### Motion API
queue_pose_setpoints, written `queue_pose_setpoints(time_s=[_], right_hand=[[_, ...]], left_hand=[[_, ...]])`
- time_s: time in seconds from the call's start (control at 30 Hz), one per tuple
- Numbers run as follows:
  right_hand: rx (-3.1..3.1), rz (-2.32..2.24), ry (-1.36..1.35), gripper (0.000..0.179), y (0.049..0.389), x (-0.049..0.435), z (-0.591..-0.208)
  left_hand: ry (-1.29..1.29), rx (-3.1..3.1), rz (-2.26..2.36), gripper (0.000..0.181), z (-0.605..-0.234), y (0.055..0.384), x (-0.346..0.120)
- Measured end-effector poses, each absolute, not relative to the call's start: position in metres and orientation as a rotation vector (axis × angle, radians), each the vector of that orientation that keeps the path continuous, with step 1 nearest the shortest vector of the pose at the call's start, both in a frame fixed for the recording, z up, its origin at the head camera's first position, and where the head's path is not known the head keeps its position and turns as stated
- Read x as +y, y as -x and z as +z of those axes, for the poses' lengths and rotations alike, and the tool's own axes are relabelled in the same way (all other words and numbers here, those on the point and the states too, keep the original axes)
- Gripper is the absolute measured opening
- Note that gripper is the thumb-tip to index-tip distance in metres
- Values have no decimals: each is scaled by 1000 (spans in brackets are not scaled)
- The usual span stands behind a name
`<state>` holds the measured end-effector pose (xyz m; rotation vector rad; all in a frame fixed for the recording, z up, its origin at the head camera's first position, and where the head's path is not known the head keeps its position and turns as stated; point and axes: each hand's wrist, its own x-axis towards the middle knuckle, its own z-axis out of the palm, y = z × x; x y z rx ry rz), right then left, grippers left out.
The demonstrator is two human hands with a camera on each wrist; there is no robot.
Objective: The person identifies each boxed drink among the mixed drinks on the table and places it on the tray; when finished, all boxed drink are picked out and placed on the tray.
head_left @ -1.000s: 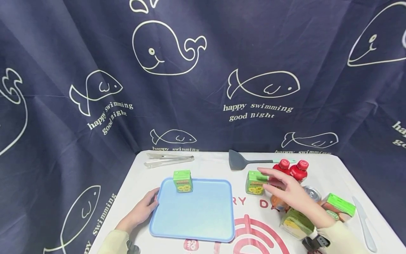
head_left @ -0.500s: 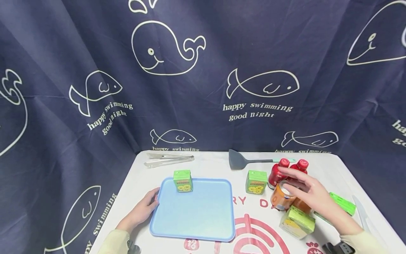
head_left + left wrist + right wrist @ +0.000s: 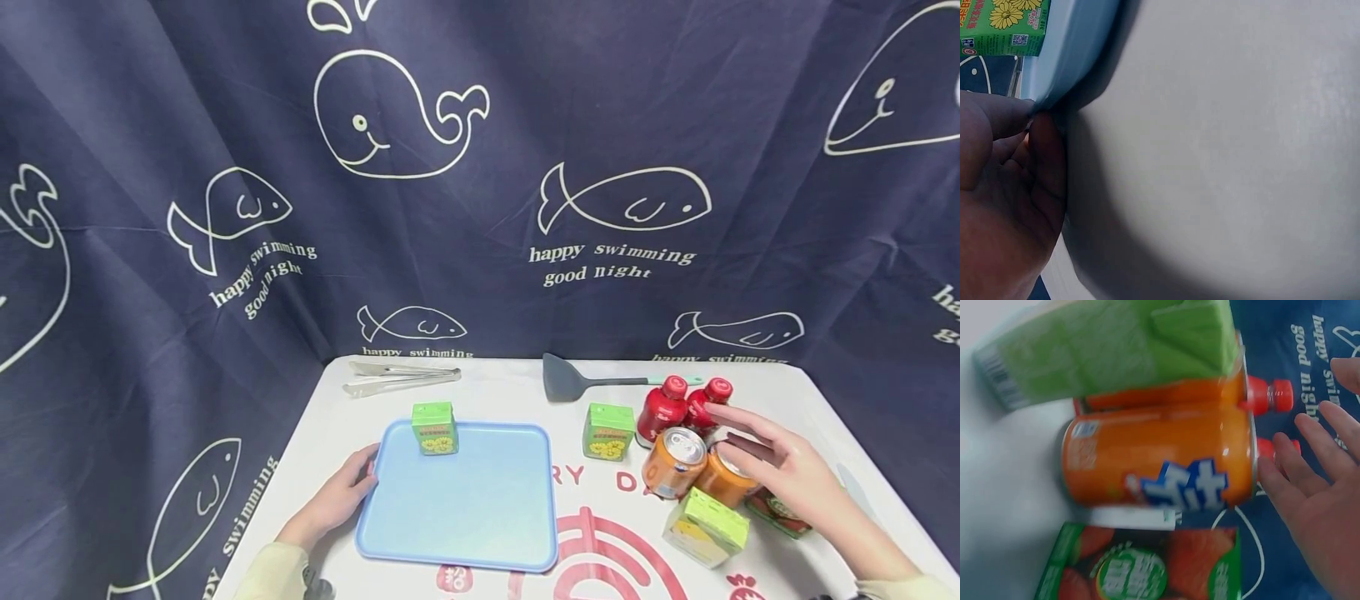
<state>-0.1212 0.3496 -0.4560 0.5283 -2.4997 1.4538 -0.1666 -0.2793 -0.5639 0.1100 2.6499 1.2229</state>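
Observation:
My left hand (image 3: 339,498) pinches the left rim of a light blue tray (image 3: 457,517); the left wrist view shows thumb and fingers meeting at its edge. A green drink carton (image 3: 435,429) with yellow flowers stands at the tray's back left. Over the drinks at the right, my right hand (image 3: 791,471) hovers with fingers spread and holds nothing. Nearest to it are two orange cans, one can (image 3: 1160,456) large in the right wrist view and the other can (image 3: 673,462) to its left. A dark carton with red fruit (image 3: 1147,565) is partly hidden behind the hand in the head view.
A second flower carton (image 3: 607,432) stands right of the tray. Two red bottles (image 3: 663,410) are behind the cans, a pale green carton (image 3: 707,527) in front. Tongs (image 3: 401,377) and a dark spatula (image 3: 566,380) lie along the back edge. A curtain (image 3: 495,208) hangs behind.
My right hand has moved right, from beside the second flower carton to over the right-hand can and the fruit carton, still empty. The left hand and tray have stayed put.

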Motion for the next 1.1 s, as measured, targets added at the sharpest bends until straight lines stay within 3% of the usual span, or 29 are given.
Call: queue_pose_setpoints(time_s=[0.77,1.1], right_hand=[[-2621,1306,-115,51,90,420,-477],[-2591,1230,-80,54,84,436,-497]], left_hand=[[-161,2665,1258,54,-562,165,-277],[-199,2692,1250,54,-561,164,-277]])
